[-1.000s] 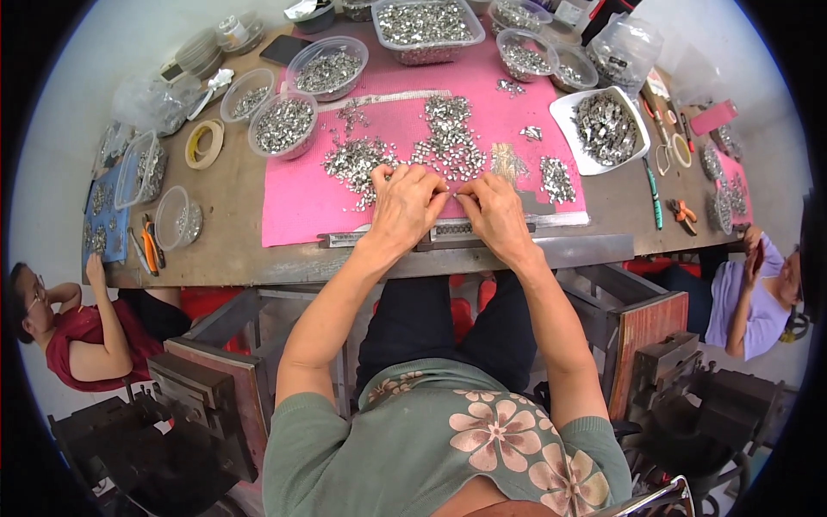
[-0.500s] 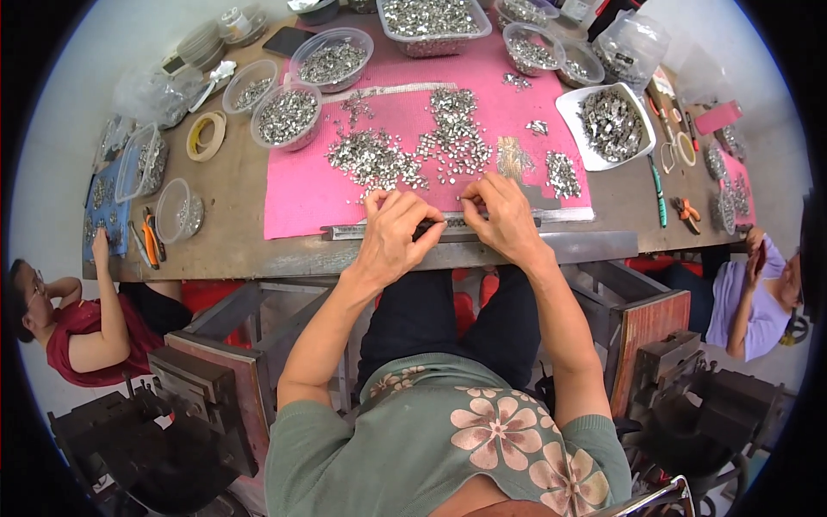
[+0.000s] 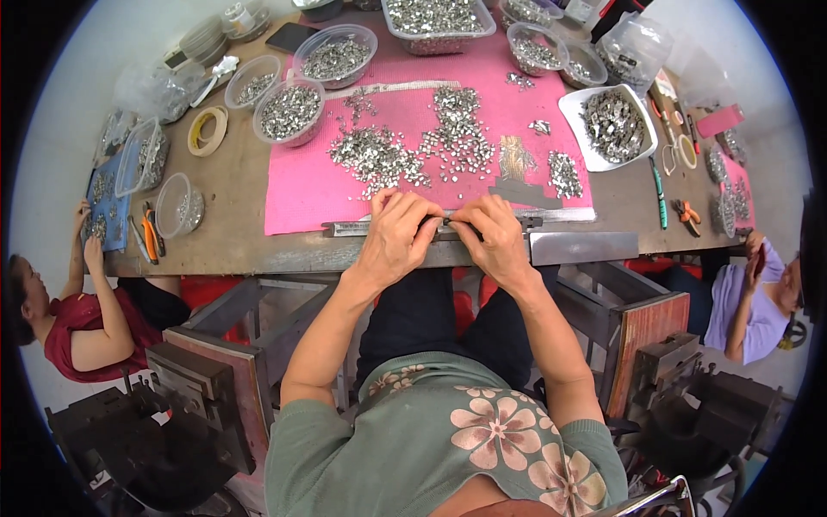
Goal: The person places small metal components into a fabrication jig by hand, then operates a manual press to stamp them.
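My left hand (image 3: 394, 234) and my right hand (image 3: 495, 239) meet at the table's front edge, thumbs and fingers pinched close together. A small dark piece (image 3: 445, 221) shows between their fingertips; its kind is too small to tell. Under and behind the fingers runs a narrow slotted metal rail (image 3: 349, 229), its middle hidden by my hands. Just beyond lie loose small silvery metal pieces (image 3: 379, 159) in piles on a pink mat (image 3: 293, 194). A flat grey plate (image 3: 525, 193) and a patch of thin gold-coloured strips (image 3: 515, 158) lie past my right hand.
Clear tubs of metal pieces (image 3: 290, 112) stand at the back; a white tray (image 3: 568, 108) sits right. Orange-handled pliers (image 3: 153, 234) and a tape roll (image 3: 207, 131) lie left, more pliers (image 3: 687, 215) right. A metal bar (image 3: 586, 247) lines the front edge. Co-workers sit both sides.
My right hand has moved left, up against my left hand's fingertips, uncovering more of the metal bar. The co-worker at left now has both hands at the blue mat.
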A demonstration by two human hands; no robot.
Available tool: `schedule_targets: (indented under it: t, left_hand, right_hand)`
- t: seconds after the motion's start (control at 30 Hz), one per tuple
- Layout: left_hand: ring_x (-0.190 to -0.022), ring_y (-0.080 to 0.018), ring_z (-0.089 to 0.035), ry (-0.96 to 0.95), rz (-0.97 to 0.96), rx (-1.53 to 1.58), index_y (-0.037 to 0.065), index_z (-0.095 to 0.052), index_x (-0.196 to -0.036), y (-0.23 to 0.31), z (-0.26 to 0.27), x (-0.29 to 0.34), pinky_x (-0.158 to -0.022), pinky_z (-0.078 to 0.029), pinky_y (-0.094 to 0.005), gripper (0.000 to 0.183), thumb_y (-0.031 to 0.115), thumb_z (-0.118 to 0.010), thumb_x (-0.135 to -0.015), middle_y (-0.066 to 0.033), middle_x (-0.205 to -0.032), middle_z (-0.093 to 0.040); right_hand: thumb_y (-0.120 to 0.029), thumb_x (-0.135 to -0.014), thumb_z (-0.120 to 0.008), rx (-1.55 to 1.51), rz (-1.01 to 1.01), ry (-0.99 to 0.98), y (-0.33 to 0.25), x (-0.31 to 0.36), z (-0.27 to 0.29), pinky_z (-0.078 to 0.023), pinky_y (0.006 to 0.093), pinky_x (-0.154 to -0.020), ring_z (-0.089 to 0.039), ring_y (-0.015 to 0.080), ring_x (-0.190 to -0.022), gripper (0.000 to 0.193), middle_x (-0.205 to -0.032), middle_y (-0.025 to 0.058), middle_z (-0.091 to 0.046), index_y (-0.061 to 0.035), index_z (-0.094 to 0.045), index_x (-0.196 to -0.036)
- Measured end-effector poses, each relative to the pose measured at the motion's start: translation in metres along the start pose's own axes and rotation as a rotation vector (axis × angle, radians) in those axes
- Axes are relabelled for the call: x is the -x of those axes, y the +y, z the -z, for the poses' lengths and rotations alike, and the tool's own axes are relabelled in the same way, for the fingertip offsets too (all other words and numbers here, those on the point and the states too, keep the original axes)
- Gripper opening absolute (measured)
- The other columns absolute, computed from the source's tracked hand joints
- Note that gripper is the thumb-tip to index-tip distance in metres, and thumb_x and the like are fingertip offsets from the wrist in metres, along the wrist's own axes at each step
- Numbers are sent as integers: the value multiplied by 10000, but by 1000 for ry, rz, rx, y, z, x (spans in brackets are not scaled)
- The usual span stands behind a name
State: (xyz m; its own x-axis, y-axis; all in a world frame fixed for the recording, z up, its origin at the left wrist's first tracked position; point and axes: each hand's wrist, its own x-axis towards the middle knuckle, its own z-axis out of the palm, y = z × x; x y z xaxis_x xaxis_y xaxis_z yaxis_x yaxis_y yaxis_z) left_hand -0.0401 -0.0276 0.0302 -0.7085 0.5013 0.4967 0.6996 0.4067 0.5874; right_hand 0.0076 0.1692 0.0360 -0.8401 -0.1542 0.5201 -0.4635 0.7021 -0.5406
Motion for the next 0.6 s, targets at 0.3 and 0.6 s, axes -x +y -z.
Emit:
schedule_targets:
  t: [0.3, 0.6]
  left_hand:
    - [-855, -215, -592, 29, -7, -87, 80, -665, -918, 6, -10, -2, -975, -348, -417, 118, 127, -755, -858, -21, -873, -625]
    - [-863, -221, -579, 43, -32, -157, 82, -652, -937, 8, -14, -3, -981, -340, -437, 96, 120, -721, -882, -23, -894, -605]
  right_hand:
    - [-70, -841, -751, 69, -107, -15, 25, -18, -2, -429, 409, -788, -590, 276, -871, 99, -881, 79, -616, -54, -717, -932]
    - [-57, -861, -723, 75, -32, -75, 10, -9, 9, -414, 397, -800, -576, 271, -869, 65, -889, 85, -598, -42, -694, -918]
